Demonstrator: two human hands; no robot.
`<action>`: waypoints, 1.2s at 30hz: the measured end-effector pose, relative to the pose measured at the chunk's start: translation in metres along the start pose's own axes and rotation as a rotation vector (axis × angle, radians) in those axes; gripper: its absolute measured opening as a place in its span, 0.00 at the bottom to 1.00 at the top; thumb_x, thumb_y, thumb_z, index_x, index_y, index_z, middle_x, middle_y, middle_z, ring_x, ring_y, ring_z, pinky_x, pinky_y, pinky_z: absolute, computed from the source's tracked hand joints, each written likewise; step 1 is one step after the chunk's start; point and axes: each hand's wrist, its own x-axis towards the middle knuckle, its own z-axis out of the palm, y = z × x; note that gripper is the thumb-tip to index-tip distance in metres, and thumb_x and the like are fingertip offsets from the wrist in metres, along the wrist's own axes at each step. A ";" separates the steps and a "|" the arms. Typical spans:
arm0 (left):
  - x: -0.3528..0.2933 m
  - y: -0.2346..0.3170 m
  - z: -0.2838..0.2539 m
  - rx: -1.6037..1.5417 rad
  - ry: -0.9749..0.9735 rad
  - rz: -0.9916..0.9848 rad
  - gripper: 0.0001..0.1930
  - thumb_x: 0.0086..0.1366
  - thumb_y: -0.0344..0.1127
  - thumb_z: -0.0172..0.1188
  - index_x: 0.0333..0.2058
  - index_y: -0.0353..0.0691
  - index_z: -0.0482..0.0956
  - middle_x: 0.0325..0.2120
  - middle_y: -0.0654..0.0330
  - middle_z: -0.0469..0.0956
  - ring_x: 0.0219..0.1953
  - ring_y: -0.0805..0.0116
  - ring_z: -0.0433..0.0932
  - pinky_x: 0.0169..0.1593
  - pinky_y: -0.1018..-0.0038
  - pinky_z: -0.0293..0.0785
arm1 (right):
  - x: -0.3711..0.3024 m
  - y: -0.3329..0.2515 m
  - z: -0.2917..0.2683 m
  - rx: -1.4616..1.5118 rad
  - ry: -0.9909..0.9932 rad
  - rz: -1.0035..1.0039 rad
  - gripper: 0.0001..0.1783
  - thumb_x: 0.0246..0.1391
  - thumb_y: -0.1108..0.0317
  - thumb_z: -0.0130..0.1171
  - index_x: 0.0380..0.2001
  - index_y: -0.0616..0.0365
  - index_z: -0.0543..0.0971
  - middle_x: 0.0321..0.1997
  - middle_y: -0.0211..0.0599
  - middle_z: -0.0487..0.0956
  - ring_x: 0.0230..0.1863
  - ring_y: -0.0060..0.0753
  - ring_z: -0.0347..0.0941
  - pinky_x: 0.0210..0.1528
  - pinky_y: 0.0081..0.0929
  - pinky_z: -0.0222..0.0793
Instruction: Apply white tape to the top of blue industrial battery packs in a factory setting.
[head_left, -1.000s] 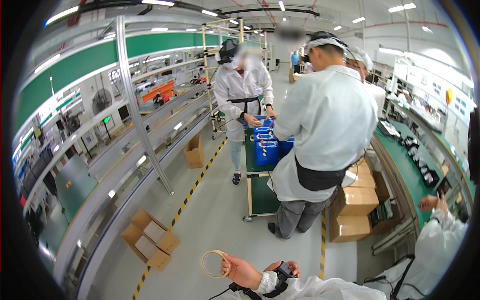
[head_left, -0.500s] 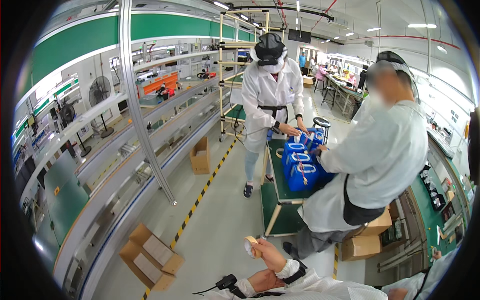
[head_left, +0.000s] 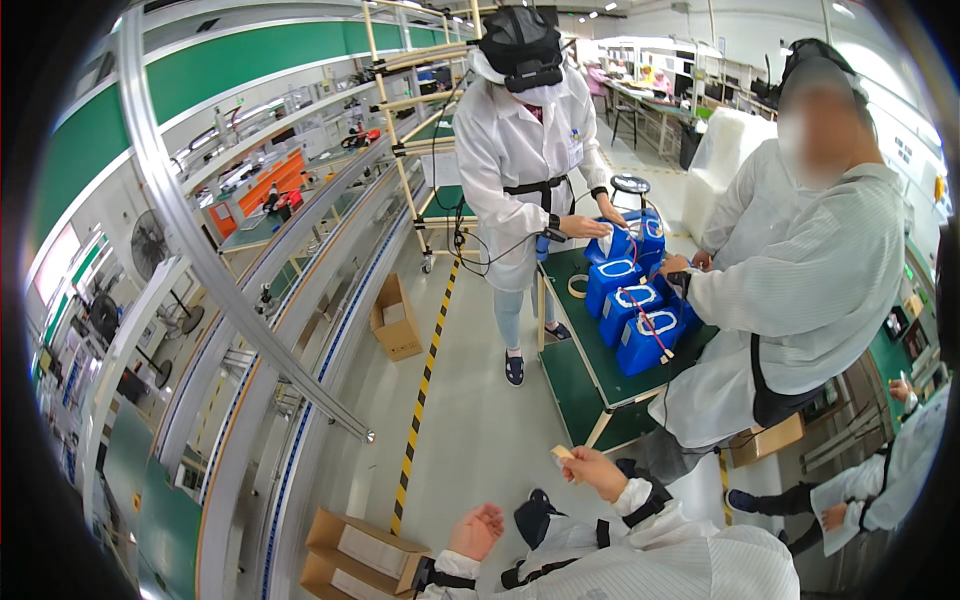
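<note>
My right hand [head_left: 598,474] is closed on a roll of tan tape [head_left: 562,454], seen nearly edge-on, in front of the cart's near end. Lower and to the left, my left hand [head_left: 477,531] is held up with its fingers loosely curled, and nothing shows in it. Both hands are in the air, apart from each other. Ahead on the green-topped cart [head_left: 577,343] stand several blue wrapped packs [head_left: 655,342] with red wires and white loop-shaped edging on top. Another tape roll [head_left: 577,287] lies beside them.
Two people in white coats, one at the far side [head_left: 530,150] and one at the right [head_left: 810,250], have their hands at the packs. An open cardboard box [head_left: 365,555] sits on the floor at lower left, another box [head_left: 396,330] farther off. A metal post [head_left: 240,300] slants at left.
My hands have moved apart, the right one rightward and up with the tape roll, the left one leftward and down. The view has shifted, bringing the cart nearer.
</note>
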 end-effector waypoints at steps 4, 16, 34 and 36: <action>0.023 0.066 0.029 0.197 0.301 0.205 0.09 0.64 0.37 0.50 0.38 0.39 0.72 0.31 0.59 0.75 0.34 0.67 0.73 0.42 0.71 0.68 | 0.044 -0.002 -0.004 -0.010 0.014 0.059 0.12 0.57 0.63 0.52 0.36 0.62 0.73 0.30 0.31 0.76 0.31 0.21 0.71 0.36 0.20 0.65; 0.205 0.133 0.114 1.126 0.230 0.092 0.14 0.65 0.36 0.53 0.45 0.35 0.70 0.35 0.61 0.76 0.34 0.75 0.72 0.41 0.77 0.68 | 0.199 -0.045 0.010 -0.077 -0.257 -0.021 0.15 0.61 0.60 0.48 0.40 0.63 0.71 0.35 0.33 0.77 0.34 0.22 0.73 0.38 0.20 0.69; 0.510 0.129 0.228 1.385 -0.462 -0.101 0.14 0.60 0.34 0.58 0.43 0.36 0.71 0.34 0.63 0.74 0.34 0.75 0.72 0.39 0.78 0.69 | 0.196 -0.073 -0.082 0.504 0.627 0.026 0.12 0.59 0.61 0.52 0.35 0.62 0.71 0.27 0.31 0.76 0.27 0.20 0.71 0.31 0.17 0.67; 0.545 0.133 0.239 1.659 -0.489 0.184 0.28 0.51 0.33 0.66 0.49 0.35 0.63 0.43 0.54 0.68 0.41 0.66 0.70 0.43 0.74 0.70 | 0.213 -0.082 -0.075 0.568 0.757 0.014 0.13 0.59 0.61 0.52 0.35 0.62 0.71 0.26 0.30 0.75 0.27 0.20 0.70 0.32 0.17 0.66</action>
